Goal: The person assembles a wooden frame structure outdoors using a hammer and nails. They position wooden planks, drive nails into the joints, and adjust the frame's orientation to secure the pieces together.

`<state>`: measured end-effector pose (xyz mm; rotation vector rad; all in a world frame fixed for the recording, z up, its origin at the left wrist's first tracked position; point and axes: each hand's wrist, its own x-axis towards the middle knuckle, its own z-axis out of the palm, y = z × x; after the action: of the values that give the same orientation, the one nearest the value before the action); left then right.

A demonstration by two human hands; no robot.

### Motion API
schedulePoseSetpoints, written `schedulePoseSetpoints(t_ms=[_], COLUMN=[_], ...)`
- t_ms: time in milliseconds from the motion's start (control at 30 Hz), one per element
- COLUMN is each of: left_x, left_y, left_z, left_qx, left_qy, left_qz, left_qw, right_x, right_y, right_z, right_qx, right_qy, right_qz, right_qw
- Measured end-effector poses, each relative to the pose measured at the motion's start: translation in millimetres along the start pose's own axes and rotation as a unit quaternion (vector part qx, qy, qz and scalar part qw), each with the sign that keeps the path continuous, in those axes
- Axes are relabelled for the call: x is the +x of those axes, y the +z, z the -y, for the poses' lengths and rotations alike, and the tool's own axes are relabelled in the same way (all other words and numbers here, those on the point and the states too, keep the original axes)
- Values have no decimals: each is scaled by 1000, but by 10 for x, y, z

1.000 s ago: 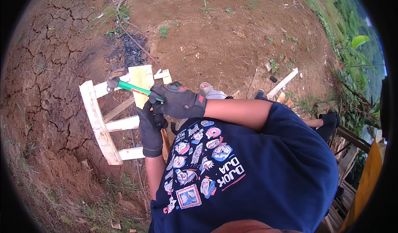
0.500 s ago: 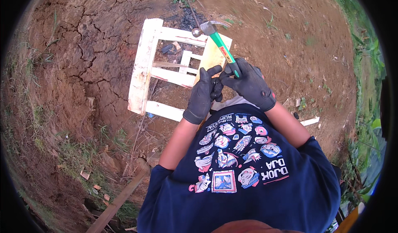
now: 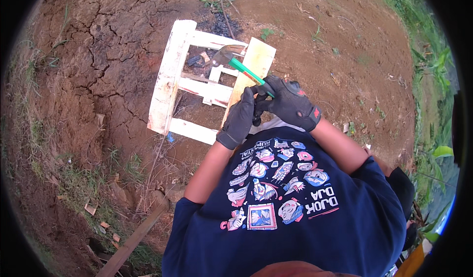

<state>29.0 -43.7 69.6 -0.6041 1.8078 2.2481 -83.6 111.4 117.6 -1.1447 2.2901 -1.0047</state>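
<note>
A claw hammer (image 3: 245,71) with a grey head and a green and black handle points up and left. My gloved right hand (image 3: 291,102) is closed round the end of its handle. Beside it, my left hand (image 3: 238,121), also in a dark glove, meets it with bent, closed fingers; whatever they hold is hidden. Under the hammer head lies a pale wooden frame (image 3: 201,87) of boards and crosspieces. Its right-hand board (image 3: 252,66) is yellowish and passes just beyond my left hand. A small notched wood piece (image 3: 215,75) shows between the crosspieces.
Cracked brown soil (image 3: 106,55) surrounds the frame, with a charred patch (image 3: 224,25) behind it. A wooden pole (image 3: 135,240) slants at the lower left among grass and wood scraps (image 3: 90,209). Green plants (image 3: 443,151) line the right edge.
The hammer has swung down and left, so its head now hangs over the frame. My right hand has turned with it. Both hands stay close together.
</note>
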Motion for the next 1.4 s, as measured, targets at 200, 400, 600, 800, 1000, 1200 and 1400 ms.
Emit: schedulePoseSetpoints(t_ms=[200, 400, 600, 800, 1000, 1200, 1400], left_x=[-57, -87, -79, -122, -188, -298, -536], left_y=[-65, -67, 12, -72, -190, -390, -420], left_z=[62, 189, 328, 165, 60, 328, 82], left_qx=[76, 68, 103, 340, 327, 384, 349], left_qy=[-69, -95, -21, 193, 105, 192, 120], left_qz=[13, 4, 3, -1, -36, -45, -76], left_qw=[995, 993, 994, 921, 938, 902, 926], right_x=[-67, -182, -230, -208, -127, -13, 83], right_y=[273, 459, 284, 144, 110, 266, 361], right_z=[-157, -308, -280, -231, -124, 39, 271], right_qx=[9, 37, 55, 11, -12, -26, -8], right_qy=[25, 22, 35, 43, 27, -4, 2], right_qz=[11, -30, -25, -45, -10, -6, 21], right_qw=[1000, 999, 998, 998, 1000, 1000, 1000])
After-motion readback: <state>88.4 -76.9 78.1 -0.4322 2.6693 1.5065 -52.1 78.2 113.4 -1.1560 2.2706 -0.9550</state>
